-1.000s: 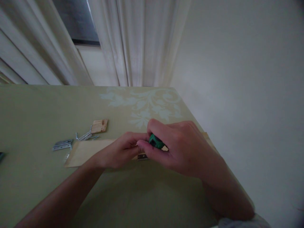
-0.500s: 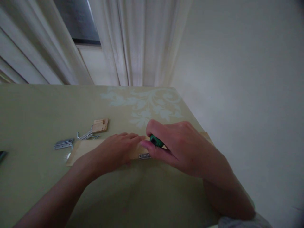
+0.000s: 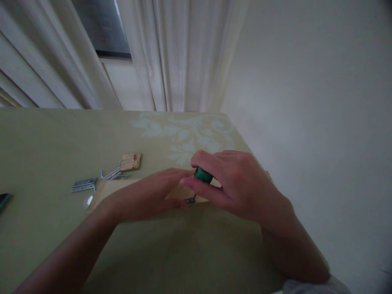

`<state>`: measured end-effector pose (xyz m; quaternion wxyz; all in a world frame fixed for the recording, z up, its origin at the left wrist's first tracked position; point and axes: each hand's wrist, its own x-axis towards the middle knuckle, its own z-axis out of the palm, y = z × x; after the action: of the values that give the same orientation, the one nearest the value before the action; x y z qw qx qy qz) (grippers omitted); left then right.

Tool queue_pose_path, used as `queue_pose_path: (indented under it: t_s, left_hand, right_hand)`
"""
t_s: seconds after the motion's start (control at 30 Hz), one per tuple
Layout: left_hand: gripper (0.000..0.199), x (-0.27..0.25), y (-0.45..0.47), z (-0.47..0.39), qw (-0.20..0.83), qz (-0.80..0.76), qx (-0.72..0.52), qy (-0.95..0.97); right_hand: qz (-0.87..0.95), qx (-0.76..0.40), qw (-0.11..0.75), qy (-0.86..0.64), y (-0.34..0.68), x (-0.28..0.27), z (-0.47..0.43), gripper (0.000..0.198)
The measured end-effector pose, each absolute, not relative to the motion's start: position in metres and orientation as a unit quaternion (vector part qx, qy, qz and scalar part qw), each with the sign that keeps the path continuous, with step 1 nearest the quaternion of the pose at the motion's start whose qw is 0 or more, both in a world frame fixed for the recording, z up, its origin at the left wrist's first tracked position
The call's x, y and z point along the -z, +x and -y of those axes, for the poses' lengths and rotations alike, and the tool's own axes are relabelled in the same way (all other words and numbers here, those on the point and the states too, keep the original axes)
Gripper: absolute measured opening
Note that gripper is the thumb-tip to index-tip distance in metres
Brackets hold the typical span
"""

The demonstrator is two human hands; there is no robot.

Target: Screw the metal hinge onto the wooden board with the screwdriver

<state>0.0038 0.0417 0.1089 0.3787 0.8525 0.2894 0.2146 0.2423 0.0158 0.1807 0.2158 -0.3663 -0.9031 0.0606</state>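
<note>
My right hand is closed round the green handle of a screwdriver. Its thin shaft slants down to a small metal hinge at the near edge of a long, pale wooden board. Over the board, my left hand lies with fingers stretched towards the screwdriver handle and the thumb apart, its tip at the hinge's left end. The fingertips are partly hidden behind my right hand. Whether a screw sits under the shaft's tip is too small to tell.
Left of the board lie stacked metal hinges, with loose hinges and screws beside a small wooden block. A small clear item touches the board's left end. A dark object is at the far left. A wall borders the table's right side.
My left thumb has come out to the hinge's left end. The screwdriver handle has turned and risen slightly in my right hand, and its shaft now shows above the hinge.
</note>
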Motion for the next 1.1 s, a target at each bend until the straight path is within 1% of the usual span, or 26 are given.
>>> queue_pose_path:
  t_s: [0.07,0.17,0.2,0.27,0.33,0.37,0.43,0.47,0.5,0.57,0.67,0.7,0.73,0.77,0.8,0.87,0.9,1.0,1.03,1.1]
  left_hand:
    - [0.027,-0.113,0.008,-0.043,0.429,-0.264,-0.218,0.836]
    - [0.025,-0.111,0.018,-0.045,0.489,-0.229,-0.254,0.802]
    - [0.022,-0.109,0.021,-0.045,0.498,-0.231,-0.264,0.793]
    - [0.017,-0.104,0.027,-0.044,0.507,-0.258,-0.282,0.773]
    - [0.017,-0.102,0.032,-0.041,0.506,-0.293,-0.315,0.747]
    - [0.021,-0.102,0.033,-0.039,0.504,-0.304,-0.331,0.738]
    - [0.041,-0.104,0.034,-0.037,0.505,-0.29,-0.35,0.734]
    - [0.045,-0.106,0.033,-0.037,0.513,-0.27,-0.344,0.738]
    - [0.04,-0.107,0.033,-0.036,0.525,-0.248,-0.335,0.742]
    - [0.021,-0.109,0.032,-0.036,0.537,-0.23,-0.318,0.747]
    - [0.012,-0.107,0.033,-0.035,0.505,-0.278,-0.346,0.74]
    - [0.014,-0.107,0.034,-0.034,0.487,-0.29,-0.364,0.739]
    - [0.021,-0.106,0.034,-0.033,0.473,-0.294,-0.373,0.742]
    - [0.028,-0.106,0.034,-0.032,0.467,-0.287,-0.373,0.749]
    - [0.03,-0.106,0.034,-0.032,0.471,-0.272,-0.36,0.758]
    - [0.02,-0.107,0.033,-0.033,0.496,-0.248,-0.315,0.77]
    - [0.015,-0.107,0.032,-0.033,0.506,-0.248,-0.302,0.769]
    - [0.007,-0.105,0.032,-0.035,0.492,-0.287,-0.333,0.752]
    - [0.007,-0.105,0.031,-0.036,0.482,-0.293,-0.344,0.751]
    - [0.015,-0.104,0.031,-0.037,0.475,-0.287,-0.334,0.762]
  right_hand:
    - [0.904,-0.061,0.216,-0.363,0.243,-0.18,-0.017,0.016]
    - [0.908,-0.066,0.218,-0.353,0.243,-0.18,-0.017,0.032]
    - [0.904,-0.055,0.222,-0.36,0.243,-0.18,-0.017,0.034]
    - [0.892,-0.024,0.237,-0.385,0.242,-0.179,-0.017,0.033]
    - [0.881,-0.016,0.249,-0.402,0.241,-0.179,-0.016,0.029]
    - [0.881,-0.024,0.25,-0.402,0.241,-0.179,-0.016,0.026]
    - [0.888,-0.048,0.241,-0.388,0.24,-0.18,-0.014,0.019]
    - [0.892,-0.054,0.237,-0.38,0.24,-0.181,-0.014,0.019]
    - [0.894,-0.053,0.235,-0.378,0.24,-0.182,-0.013,0.023]
    - [0.888,-0.033,0.241,-0.389,0.24,-0.181,-0.012,0.028]
    - [0.875,-0.02,0.249,-0.414,0.237,-0.179,-0.011,0.026]
    - [0.877,-0.028,0.248,-0.409,0.236,-0.178,-0.011,0.025]
    - [0.882,-0.038,0.248,-0.4,0.235,-0.178,-0.011,0.021]
    - [0.886,-0.046,0.248,-0.389,0.235,-0.178,-0.011,0.017]
    - [0.888,-0.05,0.249,-0.382,0.234,-0.178,-0.011,0.016]
    - [0.886,-0.043,0.255,-0.384,0.234,-0.179,-0.01,0.027]
    - [0.883,-0.034,0.258,-0.391,0.234,-0.179,-0.011,0.029]
    - [0.876,-0.02,0.253,-0.41,0.235,-0.178,-0.011,0.024]
    - [0.876,-0.026,0.25,-0.411,0.236,-0.178,-0.011,0.024]
    - [0.88,-0.046,0.248,-0.402,0.236,-0.178,-0.01,0.018]
